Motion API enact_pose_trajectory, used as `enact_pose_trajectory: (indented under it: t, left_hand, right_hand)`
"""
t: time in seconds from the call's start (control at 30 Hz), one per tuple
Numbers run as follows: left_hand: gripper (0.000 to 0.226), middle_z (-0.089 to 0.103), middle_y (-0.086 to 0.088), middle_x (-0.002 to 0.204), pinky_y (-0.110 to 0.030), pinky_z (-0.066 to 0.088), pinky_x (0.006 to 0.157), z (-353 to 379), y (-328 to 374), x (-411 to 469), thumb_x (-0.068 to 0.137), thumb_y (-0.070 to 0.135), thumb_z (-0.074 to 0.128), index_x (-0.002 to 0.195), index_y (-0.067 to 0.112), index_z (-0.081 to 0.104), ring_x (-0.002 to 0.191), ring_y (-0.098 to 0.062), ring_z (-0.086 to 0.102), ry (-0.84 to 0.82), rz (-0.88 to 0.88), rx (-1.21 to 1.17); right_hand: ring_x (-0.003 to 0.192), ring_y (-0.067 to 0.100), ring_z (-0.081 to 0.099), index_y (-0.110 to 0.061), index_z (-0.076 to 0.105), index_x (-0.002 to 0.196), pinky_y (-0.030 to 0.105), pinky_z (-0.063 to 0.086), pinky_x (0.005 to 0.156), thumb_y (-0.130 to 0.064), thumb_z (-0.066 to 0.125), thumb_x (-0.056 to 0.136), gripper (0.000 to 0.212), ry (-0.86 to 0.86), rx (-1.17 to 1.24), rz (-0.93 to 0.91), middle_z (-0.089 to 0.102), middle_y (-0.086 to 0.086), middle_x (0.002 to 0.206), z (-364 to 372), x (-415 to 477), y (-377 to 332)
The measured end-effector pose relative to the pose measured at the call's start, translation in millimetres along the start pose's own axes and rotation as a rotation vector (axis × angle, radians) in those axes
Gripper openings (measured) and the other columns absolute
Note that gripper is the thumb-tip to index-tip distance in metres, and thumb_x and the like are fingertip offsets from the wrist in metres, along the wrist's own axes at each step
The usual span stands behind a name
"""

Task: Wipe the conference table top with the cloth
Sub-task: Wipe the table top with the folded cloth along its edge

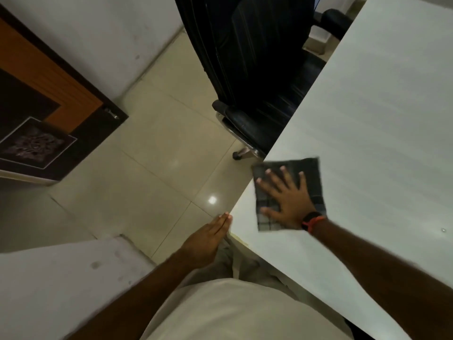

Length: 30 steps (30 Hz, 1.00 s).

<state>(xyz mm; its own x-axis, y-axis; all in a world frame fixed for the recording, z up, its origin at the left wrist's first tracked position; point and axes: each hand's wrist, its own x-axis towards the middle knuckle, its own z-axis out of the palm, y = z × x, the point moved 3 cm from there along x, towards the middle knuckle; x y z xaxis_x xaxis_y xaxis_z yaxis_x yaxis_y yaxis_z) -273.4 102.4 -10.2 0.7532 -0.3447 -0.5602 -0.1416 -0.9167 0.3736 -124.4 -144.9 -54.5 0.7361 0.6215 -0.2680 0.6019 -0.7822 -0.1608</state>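
Note:
A white conference table top fills the right side of the head view. A dark checked cloth lies flat on it close to the left edge, near the corner. My right hand presses down on the cloth with fingers spread straight; a black and orange band circles that wrist. My left hand is held flat with fingers straight and together, its fingertips at the table's corner, holding nothing.
A black office chair stands pushed against the table's left edge, beyond the cloth. Beige floor tiles lie left of the table. A brown and orange door and a white wall are at the far left.

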Motion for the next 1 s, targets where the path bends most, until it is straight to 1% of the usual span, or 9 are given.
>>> enact_pose_trajectory:
  t: [0.17,0.27,0.37,0.5,0.6,0.67,0.73,0.83,1.0]
  left_hand:
    - [0.073,-0.010,-0.005,0.166,-0.027,0.004,0.122,2.7,5.5,5.0,0.101,0.015,0.040,0.156,0.012,-0.009,0.153,-0.019,-0.008,0.031,0.009,0.014]
    - [0.073,-0.010,-0.008,0.165,-0.027,0.001,0.120,3.5,9.1,9.8,0.102,0.015,0.041,0.156,0.010,-0.007,0.154,-0.023,-0.005,0.060,0.017,0.039]
    - [0.074,-0.009,-0.006,0.166,-0.024,0.000,0.116,4.0,6.7,10.3,0.102,0.016,0.043,0.156,0.011,-0.008,0.154,-0.021,-0.003,0.073,-0.002,0.059]
    - [0.073,-0.009,-0.005,0.166,-0.024,0.004,0.118,-0.1,6.5,8.5,0.104,0.020,0.041,0.156,0.011,-0.009,0.154,-0.019,-0.003,0.055,0.012,0.036]
    - [0.073,-0.008,-0.006,0.166,-0.020,0.003,0.114,-2.5,10.7,6.8,0.104,0.024,0.041,0.156,0.009,-0.008,0.154,-0.019,0.000,0.054,0.014,0.023]
    - [0.074,-0.008,-0.007,0.166,-0.019,0.003,0.113,-3.0,10.9,7.0,0.104,0.025,0.042,0.156,0.009,-0.008,0.154,-0.019,0.002,0.063,0.021,0.007]
    - [0.075,-0.007,-0.006,0.166,-0.021,0.003,0.114,-3.9,8.7,7.1,0.103,0.024,0.044,0.155,0.010,-0.008,0.154,-0.020,0.004,0.064,0.034,0.009]
    - [0.074,-0.008,-0.006,0.166,-0.024,0.004,0.119,-2.3,3.7,6.4,0.103,0.022,0.042,0.156,0.010,-0.009,0.154,-0.020,0.000,0.029,0.030,0.048]
    - [0.070,-0.011,-0.007,0.166,-0.024,-0.001,0.117,-2.7,5.0,14.1,0.107,0.029,0.035,0.156,0.011,-0.010,0.154,-0.020,-0.003,0.021,0.024,0.063]
  right_hand:
    - [0.153,0.047,-0.003,-0.041,-0.005,0.160,0.076,-0.016,0.106,-0.086,0.016,0.086,0.090,0.008,0.125,0.394,-0.003,0.004,0.170,-5.0,14.3,-16.6]
    - [0.154,0.046,0.001,-0.042,0.002,0.161,0.080,-0.006,0.111,-0.085,0.020,0.088,0.086,-0.054,0.117,0.143,0.001,0.003,0.170,13.8,-14.7,-67.6]
    - [0.156,0.039,0.003,-0.046,0.001,0.160,0.075,-0.001,0.115,-0.085,0.019,0.089,0.083,-0.041,0.080,0.011,0.001,-0.002,0.170,12.3,-31.7,-34.1]
    - [0.156,0.035,-0.005,-0.046,-0.002,0.160,0.071,-0.010,0.114,-0.084,0.016,0.088,0.083,0.068,0.100,0.398,-0.003,-0.003,0.171,-4.9,-11.9,41.6]
    - [0.155,0.041,-0.009,-0.042,-0.004,0.160,0.073,-0.018,0.107,-0.083,0.018,0.089,0.085,0.080,0.184,0.591,-0.006,0.001,0.171,-9.7,9.1,27.0]
    - [0.153,0.046,-0.007,-0.039,-0.003,0.161,0.078,-0.016,0.108,-0.083,0.018,0.090,0.086,0.029,0.166,0.450,-0.004,0.004,0.170,0.9,6.2,-16.3]
    - [0.154,0.045,0.000,-0.041,0.002,0.161,0.082,0.003,0.111,-0.083,0.022,0.090,0.085,-0.025,0.102,0.177,0.002,0.004,0.170,16.3,-17.0,-48.1]
    - [0.156,0.039,0.005,-0.046,0.001,0.160,0.078,0.010,0.113,-0.082,0.025,0.091,0.081,-0.022,0.050,-0.015,0.006,0.000,0.171,17.6,-43.1,-17.8]
    - [0.156,0.037,-0.006,-0.048,-0.002,0.159,0.076,-0.005,0.114,-0.083,0.018,0.089,0.081,0.090,0.148,0.531,-0.002,-0.004,0.171,-8.6,-14.5,67.7]
